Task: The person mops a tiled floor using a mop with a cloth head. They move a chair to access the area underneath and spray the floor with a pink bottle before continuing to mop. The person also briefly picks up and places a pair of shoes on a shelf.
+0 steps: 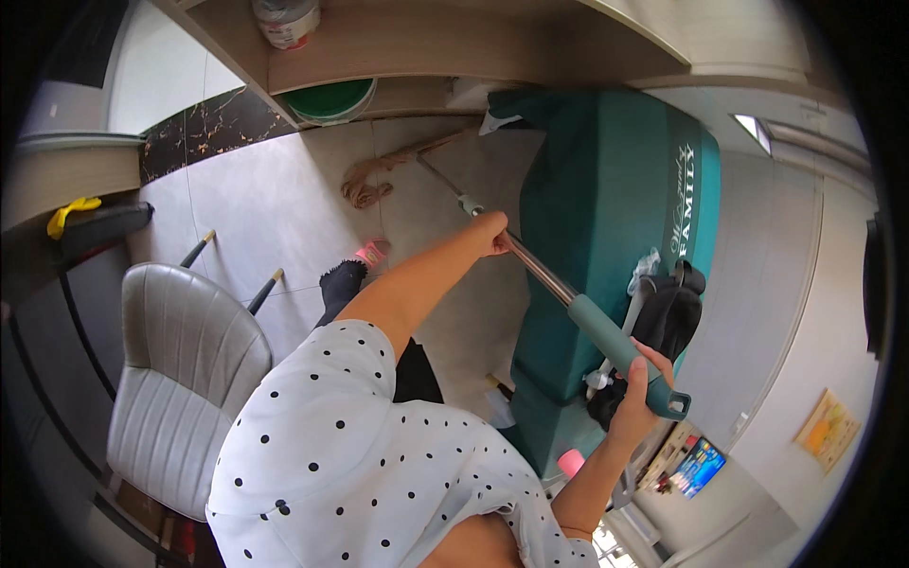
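A long mop handle (543, 272) runs slantwise across the view, with a bare metal shaft and a grey-green grip. My left hand (489, 233) is closed round the shaft, just behind a pale collar. Higher up, my right hand (646, 398) wraps the grip close to its looped end. At the far end, a brown cloth-like mop head (367, 185) lies spread on the grey tiled floor (275, 189), reaching toward the base of the shelf unit. My foot in a pink slipper (373, 253) stands near the mop head.
To the right stands a bulky thing under a dark green cover (592, 170), with a black bag (670, 308) on it. A grey padded chair (185, 369) is at left. Ahead, a wooden shelf unit (407, 57) holds a green-and-white tub (331, 101). A yellow cloth (71, 216) lies far left.
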A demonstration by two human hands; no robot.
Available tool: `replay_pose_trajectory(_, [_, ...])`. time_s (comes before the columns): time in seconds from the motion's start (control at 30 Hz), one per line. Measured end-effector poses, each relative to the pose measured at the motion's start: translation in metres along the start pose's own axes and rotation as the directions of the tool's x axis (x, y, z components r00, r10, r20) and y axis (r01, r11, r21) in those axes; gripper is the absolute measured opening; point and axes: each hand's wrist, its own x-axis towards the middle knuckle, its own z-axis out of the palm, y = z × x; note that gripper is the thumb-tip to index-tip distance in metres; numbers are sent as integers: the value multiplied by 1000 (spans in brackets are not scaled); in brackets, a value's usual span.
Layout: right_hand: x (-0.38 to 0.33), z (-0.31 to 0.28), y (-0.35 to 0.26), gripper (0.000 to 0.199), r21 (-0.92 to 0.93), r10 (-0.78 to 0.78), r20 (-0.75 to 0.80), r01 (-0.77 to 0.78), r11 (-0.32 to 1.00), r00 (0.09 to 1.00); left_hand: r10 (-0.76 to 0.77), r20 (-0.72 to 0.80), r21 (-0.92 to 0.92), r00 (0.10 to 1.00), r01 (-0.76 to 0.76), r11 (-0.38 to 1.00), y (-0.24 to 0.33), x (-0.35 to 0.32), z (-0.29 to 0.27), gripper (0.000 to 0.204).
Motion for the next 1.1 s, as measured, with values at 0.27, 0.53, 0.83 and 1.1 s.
replay_pose_trajectory(0.27, [-85, -50, 21, 22, 2, -186, 149, 188, 982, 971, -3, 84, 27, 996, 0, 1000, -75, -42, -43, 8])
replay_pose_trajectory(0.53, [-115, -47, 23, 26, 143, -156, 306, 116, 983, 939, 107, 43, -90, 993, -102, 991, -78, -77, -114, 11])
replay_pose_trajectory(0.83, [-71, 1, 10, 33, 402, -474, 585, 272, 874, 658, 179, -71, -372, 981, -193, 908, -51, -126, -211, 15])
replay_pose_trajectory(1.1, [-35, 56, 14, 25, 349, -196, 587, -27, 937, 785, 66, -277, -310, 959, -154, 938, 4, -68, -202, 5])
